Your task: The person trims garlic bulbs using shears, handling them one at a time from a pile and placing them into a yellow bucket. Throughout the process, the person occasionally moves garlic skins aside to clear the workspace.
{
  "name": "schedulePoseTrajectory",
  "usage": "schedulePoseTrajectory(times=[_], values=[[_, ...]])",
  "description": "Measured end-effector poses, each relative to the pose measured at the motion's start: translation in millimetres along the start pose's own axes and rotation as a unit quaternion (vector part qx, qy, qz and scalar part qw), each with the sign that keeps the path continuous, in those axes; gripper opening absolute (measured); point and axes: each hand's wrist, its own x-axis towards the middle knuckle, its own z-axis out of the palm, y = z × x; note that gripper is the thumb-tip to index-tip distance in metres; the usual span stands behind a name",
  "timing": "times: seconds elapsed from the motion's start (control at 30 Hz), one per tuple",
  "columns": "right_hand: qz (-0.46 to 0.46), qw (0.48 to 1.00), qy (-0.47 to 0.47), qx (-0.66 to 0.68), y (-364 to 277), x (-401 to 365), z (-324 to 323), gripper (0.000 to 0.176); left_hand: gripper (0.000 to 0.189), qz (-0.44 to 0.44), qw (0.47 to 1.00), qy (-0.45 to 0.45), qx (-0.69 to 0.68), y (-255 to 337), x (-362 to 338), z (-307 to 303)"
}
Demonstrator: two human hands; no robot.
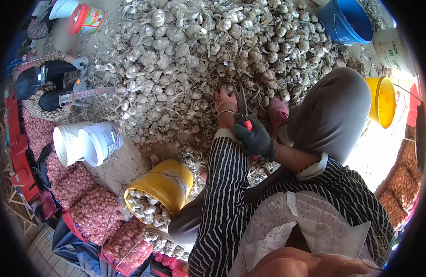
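Observation:
My left hand (226, 99), in a pink glove, is at the near edge of a large garlic pile (176, 60), its fingers closed around a garlic bulb (229, 88). My right hand (255, 138), in a dark grey glove, is wrapped round the red handles of the shears (242, 101). Their long metal blades point up the picture, just right of the left hand and the bulb, and look slightly parted. Whether a blade touches the bulb I cannot tell.
A yellow bucket (176, 177) of garlic lies tipped at lower left. White buckets (100, 143) and a co-worker (46, 87) are at left. Blue (344, 23) and yellow (383, 101) buckets stand at right. Net sacks (95, 214) of garlic line the lower left.

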Motion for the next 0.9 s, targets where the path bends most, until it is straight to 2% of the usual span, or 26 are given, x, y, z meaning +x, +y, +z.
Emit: schedulePoseTrajectory(times=[0.03, 0.07, 0.1, 0.13, 0.17, 0.2, 0.27, 0.3, 0.33, 0.37, 0.4, 0.43, 0.47, 0.5, 0.57, 0.6, 0.67, 0.73, 0.77, 0.8, 0.83, 0.9], values=[[0.005, 1.000, -0.002, -0.002, -3, 0, 3, 0.036, 0.050, 0.049, 0.997, 0.006, -0.057, -26, 14, 14], [0.009, 1.000, -0.006, -0.004, -7, -1, 5, 0.038, 0.037, 0.067, 0.952, 0.054, -0.295, -48, 24, 30], [0.007, 1.000, -0.010, 0.000, -11, -1, 7, 0.038, 0.037, 0.067, 0.953, 0.058, -0.291, -41, 10, 11], [-0.021, 0.998, -0.025, -0.045, -15, -1, 7, 0.040, 0.032, -0.012, 0.831, 0.009, -0.556, -39, -10, -12], [-0.049, 0.994, -0.040, -0.090, -17, -1, 7, 0.043, 0.027, -0.087, 0.631, -0.039, -0.770, -35, -29, -37], [-0.049, 0.994, -0.049, -0.087, -14, -1, 5, 0.043, 0.023, -0.047, 0.568, -0.107, -0.815, -44, -38, -52], [-0.130, 0.947, -0.035, -0.291, -7, 2, 1, 0.054, 0.027, -0.042, 0.569, -0.059, -0.819, -37, -78, -79], [-0.135, 0.947, -0.045, -0.288, -11, 0, 2, 0.054, 0.031, -0.041, 0.567, -0.023, -0.822, -43, -95, -86], [-0.135, 0.917, -0.051, -0.373, -16, -2, 1, 0.059, 0.036, 0.084, 0.735, 0.036, -0.672, -61, -102, -87], [-0.136, 0.878, -0.054, -0.456, -24, -6, 1, 0.064, 0.036, 0.090, 0.734, 0.044, -0.671, -56, -119, -96], [-0.144, 0.876, -0.057, -0.457, -31, -10, 2, 0.064, 0.037, 0.056, 0.669, 0.027, -0.741, -43, -140, -106], [-0.156, 0.840, -0.079, -0.513, -37, -14, 3, 0.067, 0.038, 0.022, 0.596, 0.006, -0.803, -37, -157, -112], [-0.168, 0.801, -0.097, -0.567, -40, -19, 4, 0.069, 0.038, 0.059, 0.627, -0.006, -0.777, -44, -165, -112], [-0.174, 0.797, -0.098, -0.569, -38, -23, 3, 0.069, 0.038, 0.066, 0.624, -0.003, -0.778, -52, -176, -108], [-0.262, 0.717, -0.081, -0.641, -29, -29, 0, 0.071, 0.036, 0.183, 0.668, 0.012, -0.721, -61, -198, -100], [-0.267, 0.713, -0.079, -0.644, -23, -29, -4, 0.071, 0.036, 0.190, 0.665, 0.013, -0.722, -64, -204, -100], [-0.331, 0.678, -0.065, -0.653, -17, -36, -7, 0.075, 0.040, 0.142, 0.658, -0.025, -0.739, -72, -216, -103], [-0.305, 0.668, -0.087, -0.673, -17, -51, -6, 0.072, 0.048, 0.121, 0.650, -0.040, -0.749, -80, -228, -102], [-0.273, 0.662, -0.106, -0.690, -20, -58, -4, 0.070, 0.053, 0.179, 0.774, 0.074, -0.603, -79, -230, -102], [-0.275, 0.659, -0.108, -0.692, -23, -63, -2, 0.070, 0.059, 0.223, 0.858, 0.185, -0.425, -78, -233, -102], [-0.252, 0.655, -0.134, -0.700, -25, -66, 2, 0.068, 0.059, 0.222, 0.857, 0.187, -0.426, -79, -238, -100], [-0.226, 0.651, -0.161, -0.707, -21, -69, 4, 0.066, 0.062, 0.181, 0.905, 0.247, -0.296, -68, -253, -108]])
